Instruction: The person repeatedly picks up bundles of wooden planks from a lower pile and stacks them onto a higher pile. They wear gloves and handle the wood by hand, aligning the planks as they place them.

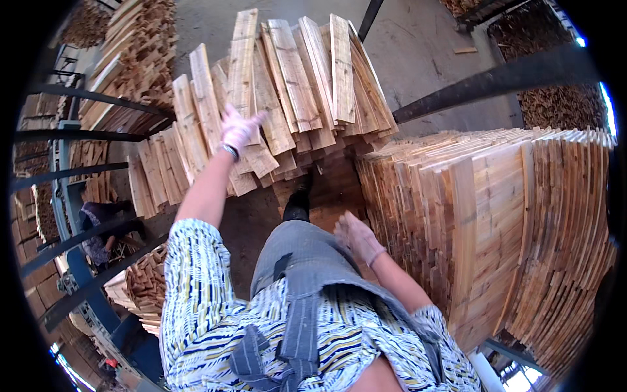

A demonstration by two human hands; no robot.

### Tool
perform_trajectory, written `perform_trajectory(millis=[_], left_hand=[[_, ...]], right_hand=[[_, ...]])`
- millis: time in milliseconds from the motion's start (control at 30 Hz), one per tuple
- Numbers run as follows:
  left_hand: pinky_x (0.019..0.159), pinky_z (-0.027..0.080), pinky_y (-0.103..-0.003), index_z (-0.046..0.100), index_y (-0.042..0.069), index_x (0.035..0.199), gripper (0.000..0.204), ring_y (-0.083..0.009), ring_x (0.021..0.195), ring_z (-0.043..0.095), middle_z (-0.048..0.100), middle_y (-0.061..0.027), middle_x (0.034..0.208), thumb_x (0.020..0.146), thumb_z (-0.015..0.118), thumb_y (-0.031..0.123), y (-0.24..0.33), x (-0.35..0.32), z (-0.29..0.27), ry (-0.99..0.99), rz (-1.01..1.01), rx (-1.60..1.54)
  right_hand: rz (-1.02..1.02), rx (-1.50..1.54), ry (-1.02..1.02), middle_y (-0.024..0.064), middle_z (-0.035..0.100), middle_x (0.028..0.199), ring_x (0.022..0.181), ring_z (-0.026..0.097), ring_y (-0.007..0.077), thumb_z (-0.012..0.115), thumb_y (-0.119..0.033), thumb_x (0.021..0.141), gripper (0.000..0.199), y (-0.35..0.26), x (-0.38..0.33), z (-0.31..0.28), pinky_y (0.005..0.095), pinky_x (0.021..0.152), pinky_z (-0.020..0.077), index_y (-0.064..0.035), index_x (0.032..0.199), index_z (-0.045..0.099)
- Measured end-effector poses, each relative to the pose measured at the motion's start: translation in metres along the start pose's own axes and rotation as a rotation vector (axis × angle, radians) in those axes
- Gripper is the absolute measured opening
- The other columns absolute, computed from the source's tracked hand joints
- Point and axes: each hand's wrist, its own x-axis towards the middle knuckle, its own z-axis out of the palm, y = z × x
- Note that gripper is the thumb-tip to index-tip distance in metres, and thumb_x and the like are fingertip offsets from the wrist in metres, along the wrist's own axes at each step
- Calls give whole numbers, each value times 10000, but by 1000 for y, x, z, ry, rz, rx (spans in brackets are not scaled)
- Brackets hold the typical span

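Observation:
My left hand [239,127], in a pale thin glove with a dark band at the wrist, reaches forward over a pile of rough wooden boards [292,78]. Its fingers are spread, over or touching a long board [242,59] that lies on top; contact is hard to make out. The boards lie loosely overlapped, their ends uneven and pointing toward me. Lower and to the right, my right hand [358,238], also in a pale glove, hangs beside my apron with its fingers loosely bent and nothing visible in them. It is nearest to the tall board stack at the right.
A tall, tightly layered stack of boards [490,222] stands close on my right. Dark metal bars [496,85] cross at both sides. At the left are a blue metal frame [85,242], more wood piles [140,59] and another person [101,228] bending down.

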Motion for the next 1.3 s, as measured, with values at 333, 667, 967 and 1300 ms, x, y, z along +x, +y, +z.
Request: perform_trajectory(millis=[333, 667, 967, 1300], left_hand=[[1233, 248, -465, 31, -11, 1607, 1264, -425, 1517, 237, 208, -308, 1631, 787, 735, 644, 0, 194, 59, 144, -131, 318], [1171, 328, -395, 208, 29, 1602, 960, -290, 1412, 420, 436, -206, 1529, 936, 691, 524, -17, 154, 64, -147, -222, -807], [1148, 367, -374, 192, -2, 1602, 998, -323, 1397, 446, 414, -243, 1551, 913, 747, 459, -3, 168, 120, 100, -136, -554], [1061, 461, -383, 180, 12, 1593, 940, -294, 1286, 534, 486, -227, 1453, 901, 778, 231, -23, -2, 153, -53, -123, -701]], right_hand=[[-303, -24, 440, 181, 305, 1601, 1425, 354, 328, 653, -586, 910, 957, -203, 242, 130, 473, 1129, 355, -30, 1573, 244], [-343, -708, 229, 276, 685, 1175, 1154, 642, 418, 624, -639, 914, 765, -206, 218, 196, 441, 988, 499, 17, 1305, 594], [-350, -1115, 492, 331, 641, 1226, 1189, 625, 434, 626, -716, 855, 902, -305, 266, 220, 440, 1009, 499, 44, 1323, 493], [-380, -842, 230, 288, 653, 1259, 1204, 631, 402, 702, -569, 869, 773, -192, 176, 115, 426, 1012, 503, 19, 1335, 516]])
